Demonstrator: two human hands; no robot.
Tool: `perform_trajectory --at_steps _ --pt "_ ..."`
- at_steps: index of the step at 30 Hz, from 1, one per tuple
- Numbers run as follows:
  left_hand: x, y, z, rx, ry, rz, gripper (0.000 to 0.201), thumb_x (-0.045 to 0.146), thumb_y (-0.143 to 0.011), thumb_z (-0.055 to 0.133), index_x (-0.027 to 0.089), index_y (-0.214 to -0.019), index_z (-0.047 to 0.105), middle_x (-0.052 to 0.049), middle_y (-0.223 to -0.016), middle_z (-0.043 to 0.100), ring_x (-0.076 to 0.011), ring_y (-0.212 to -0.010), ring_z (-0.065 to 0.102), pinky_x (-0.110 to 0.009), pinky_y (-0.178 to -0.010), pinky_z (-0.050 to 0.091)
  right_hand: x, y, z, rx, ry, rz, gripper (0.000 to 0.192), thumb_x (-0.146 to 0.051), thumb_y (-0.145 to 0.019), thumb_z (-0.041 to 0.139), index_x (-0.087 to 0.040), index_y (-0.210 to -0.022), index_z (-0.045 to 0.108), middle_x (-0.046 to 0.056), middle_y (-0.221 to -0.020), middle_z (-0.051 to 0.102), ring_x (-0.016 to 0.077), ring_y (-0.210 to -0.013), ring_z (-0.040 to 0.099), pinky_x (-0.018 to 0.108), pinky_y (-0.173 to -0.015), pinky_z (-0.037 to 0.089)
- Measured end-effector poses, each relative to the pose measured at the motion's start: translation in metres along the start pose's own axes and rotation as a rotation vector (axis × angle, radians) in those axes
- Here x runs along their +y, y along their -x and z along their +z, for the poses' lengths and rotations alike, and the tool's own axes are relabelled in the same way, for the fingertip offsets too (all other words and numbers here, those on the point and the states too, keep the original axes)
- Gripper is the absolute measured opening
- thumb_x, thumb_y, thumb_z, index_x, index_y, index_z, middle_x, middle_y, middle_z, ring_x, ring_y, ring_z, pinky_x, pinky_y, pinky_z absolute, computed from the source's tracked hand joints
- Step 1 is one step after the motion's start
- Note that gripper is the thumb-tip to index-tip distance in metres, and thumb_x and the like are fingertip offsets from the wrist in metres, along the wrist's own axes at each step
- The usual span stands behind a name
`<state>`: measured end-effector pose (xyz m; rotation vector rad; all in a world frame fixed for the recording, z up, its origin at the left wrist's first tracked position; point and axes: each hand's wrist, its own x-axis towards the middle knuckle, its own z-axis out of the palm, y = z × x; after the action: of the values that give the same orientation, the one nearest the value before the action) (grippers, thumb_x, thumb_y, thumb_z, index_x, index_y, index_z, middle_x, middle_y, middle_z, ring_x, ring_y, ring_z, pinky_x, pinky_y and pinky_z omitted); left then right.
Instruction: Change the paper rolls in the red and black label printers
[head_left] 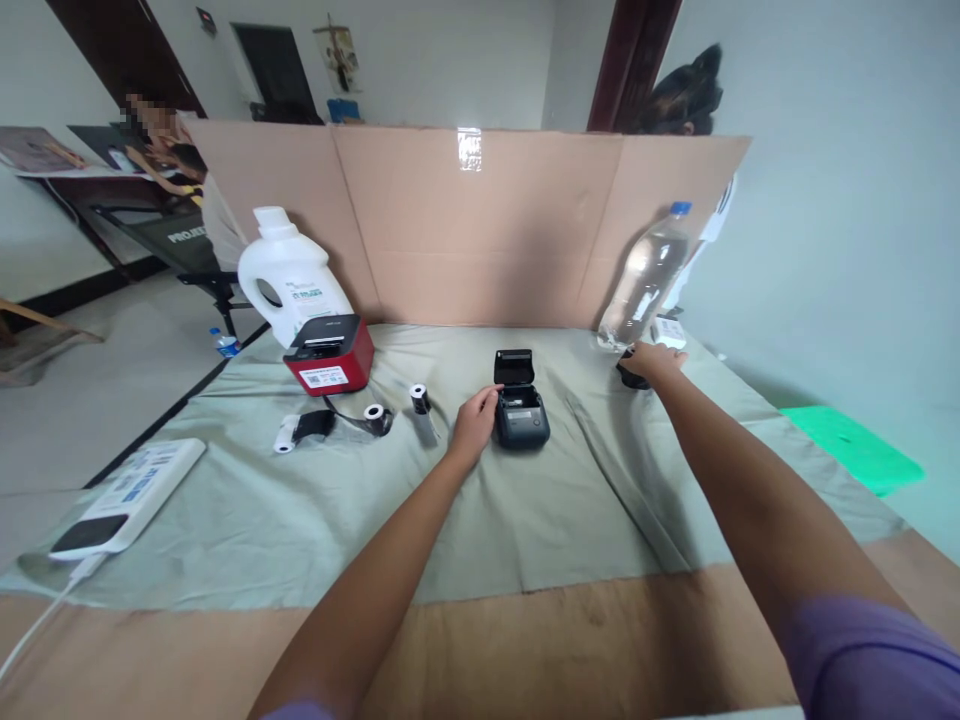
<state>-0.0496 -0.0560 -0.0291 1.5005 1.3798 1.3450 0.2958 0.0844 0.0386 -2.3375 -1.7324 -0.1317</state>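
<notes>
The left hand (474, 420) rests with its fingers against the left side of the small black label printer (520, 405), whose lid stands open; it touches the printer without gripping it. The printer sits in the middle of the grey-green cloth (300, 520) on the counter. The right hand (654, 362) reaches far right and closes over a small black round object (628, 376) just beside the clear plastic water bottle (643, 280). A small white paper roll (420, 402) lies left of the printer.

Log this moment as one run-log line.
left hand: touching black printer, lid open | right hand: on small black object beside water bottle | nearby: paper roll, red printer
</notes>
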Motion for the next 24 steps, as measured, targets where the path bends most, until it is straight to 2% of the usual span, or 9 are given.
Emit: perform_trajectory --at_steps 2,3,6,8,10,12,14,18,24 --pt "-0.001 -0.001 0.0 -0.002 0.007 0.014 0.035 0.032 -0.099 0.045 0.022 -0.118 0.073 -0.006 -0.111 0.074 -0.0217 -0.108 0.065 -0.031 -0.096 0.049 -0.009 0.014 -0.008 0.054 0.074 0.042 0.068 -0.046 -0.083 0.066 -0.015 -0.142 0.052 0.03 -0.139 0.05 0.0466 -0.128 0.044 0.062 -0.101 0.03" --pt "-0.002 -0.001 0.001 -0.002 0.012 0.021 0.034 0.031 -0.099 0.045 0.022 -0.118 0.072 -0.006 -0.115 0.074 -0.0217 -0.11 0.065 -0.031 -0.098 0.048 -0.015 0.023 -0.01 0.09 0.073 0.015 0.07 -0.047 -0.085 0.064 -0.017 -0.147 0.047 0.029 -0.143 0.046 0.0463 -0.131 0.041 0.063 -0.102 0.028" --pt "-0.003 -0.002 0.003 0.002 0.005 0.026 0.033 0.031 -0.098 0.048 0.022 -0.119 0.071 -0.007 -0.119 0.072 -0.0212 -0.108 0.065 -0.031 -0.098 0.047 -0.038 0.058 -0.007 0.105 -0.084 -0.193 0.063 -0.046 -0.09 0.058 -0.021 -0.147 0.048 0.023 -0.144 0.051 0.044 -0.133 0.04 0.065 -0.106 0.027" --pt "-0.002 -0.001 0.004 0.022 -0.03 0.0 0.034 0.031 -0.096 0.051 0.02 -0.123 0.069 -0.007 -0.111 0.073 -0.0208 -0.099 0.066 -0.031 -0.092 0.049 -0.056 0.085 0.005 0.006 -0.333 -0.303 0.057 -0.05 -0.091 0.054 -0.021 -0.141 0.056 0.019 -0.134 0.061 0.0406 -0.129 0.047 0.063 -0.108 0.03" --pt "-0.001 0.0 0.004 0.047 -0.075 -0.04 0.037 0.03 -0.094 0.054 0.018 -0.127 0.064 -0.007 -0.1 0.073 -0.0205 -0.09 0.066 -0.031 -0.087 0.05 -0.077 0.109 0.02 -0.154 -0.679 -0.369 0.061 -0.055 -0.091 0.053 -0.019 -0.139 0.059 0.016 -0.129 0.066 0.0352 -0.123 0.056 0.056 -0.11 0.037" --pt "0.001 0.001 0.004 0.056 -0.104 -0.068 0.039 0.029 -0.093 0.056 0.016 -0.13 0.061 -0.007 -0.094 0.072 -0.0202 -0.087 0.066 -0.031 -0.084 0.05 -0.097 0.127 0.034 -0.294 -0.992 -0.368 0.071 -0.06 -0.088 0.055 -0.017 -0.144 0.054 0.016 -0.136 0.063 0.0322 -0.124 0.058 0.05 -0.11 0.041" --pt "0.003 0.002 0.004 0.044 -0.112 -0.074 0.039 0.029 -0.093 0.057 0.016 -0.13 0.06 -0.007 -0.093 0.071 -0.0198 -0.085 0.066 -0.03 -0.083 0.051 -0.116 0.139 0.045 -0.343 -1.189 -0.302 0.081 -0.063 -0.083 0.06 -0.016 -0.148 0.049 0.017 -0.143 0.058 0.0318 -0.13 0.056 0.048 -0.112 0.04" --pt "0.002 0.001 0.003 0.035 -0.113 -0.067 0.039 0.028 -0.093 0.057 0.015 -0.13 0.06 -0.006 -0.091 0.069 -0.0192 -0.083 0.065 -0.03 -0.081 0.05 -0.137 0.146 0.056 -0.271 -1.331 -0.233 0.082 -0.065 -0.081 0.062 -0.02 -0.148 0.049 0.014 -0.148 0.055 0.0313 -0.137 0.05 0.05 -0.118 0.033" --pt "-0.004 -0.001 0.005 0.064 -0.092 -0.058 0.049 0.028 -0.092 0.06 0.014 -0.138 0.055 -0.004 -0.086 0.067 -0.0178 -0.079 0.063 -0.029 -0.082 0.049 -0.133 0.149 0.065 -0.166 -1.385 -0.364 0.072 -0.068 -0.084 0.056 -0.023 -0.141 0.058 0.009 -0.147 0.057 0.0268 -0.137 0.049 0.044 -0.121 0.03"
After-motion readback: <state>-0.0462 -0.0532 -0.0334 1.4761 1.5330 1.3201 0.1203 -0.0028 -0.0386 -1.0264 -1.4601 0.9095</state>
